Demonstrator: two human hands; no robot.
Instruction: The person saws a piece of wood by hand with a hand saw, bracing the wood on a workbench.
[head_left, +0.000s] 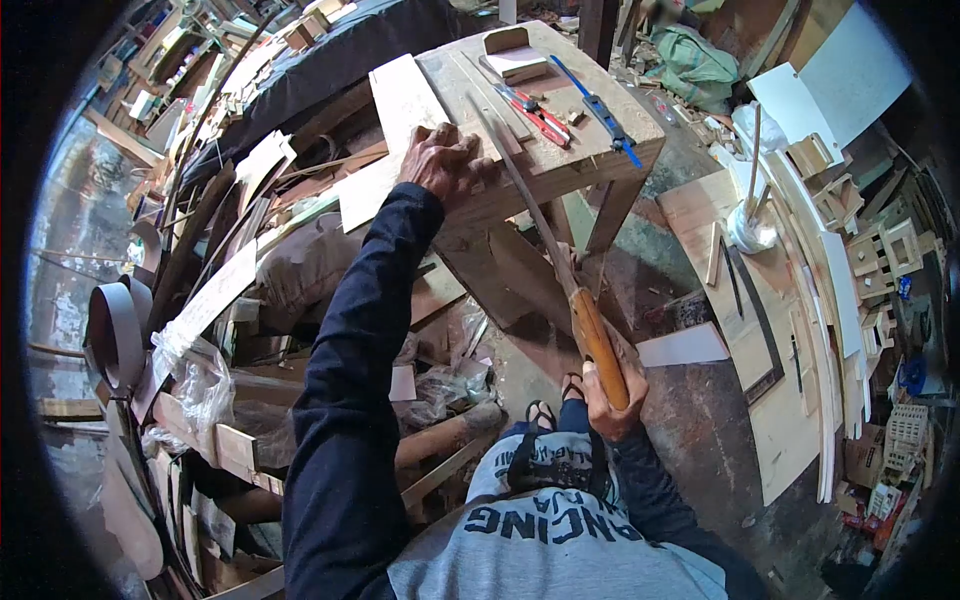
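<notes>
My right hand (612,392) is closed around the long wooden handle of a handsaw (597,345). The narrow blade runs up and away, across the front edge of the wooden workbench (610,140). Just left of the blade, my left hand (447,165) presses down with bent fingers on a pale wooden board (408,100) lying along the bench's left side. Thin wood strips (490,95) lie beyond the blade. Farther right on the benchtop are a red cutter (541,118), a blue tool (604,115) and a small wooden block (515,58).
Plywood sheets and long strips (730,290) lean at the right, with a white tub (750,228) on them. Scrap wood and plastic wrap (205,385) crowd the left. A white offcut (684,346) lies on the floor near my feet.
</notes>
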